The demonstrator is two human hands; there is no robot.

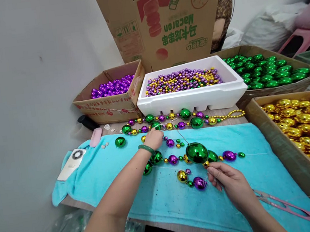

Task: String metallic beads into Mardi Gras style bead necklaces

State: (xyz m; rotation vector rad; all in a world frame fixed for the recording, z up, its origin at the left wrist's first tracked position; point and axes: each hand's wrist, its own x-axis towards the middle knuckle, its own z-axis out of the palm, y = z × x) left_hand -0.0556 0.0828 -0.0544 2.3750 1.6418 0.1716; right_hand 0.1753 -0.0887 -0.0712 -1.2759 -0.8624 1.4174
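Observation:
My left hand [154, 139], with a green bangle [146, 149] at the wrist, is closed on a thin white string near the back edge of the blue towel [100, 180]. The string slants down to a large green bead [197, 153], raised above the towel. Under that bead, my right hand [228, 179] pinches the beaded string beside a small gold bead [206, 164]. A purple bead [199, 183] and a gold bead [182, 176] lie just left of my right fingers. Behind the raised bead, a strung row with a purple bead [229, 155] crosses the towel.
Finished-looking bead strands [196, 122] lie behind the towel. Pink-handled scissors [291, 206] rest at right. Around the back stand a white foam box [192, 95], a carton of purple beads [108, 107], green beads [266, 71] and a gold-bead carton [302, 172]. A person's arm [218, 29] shows behind.

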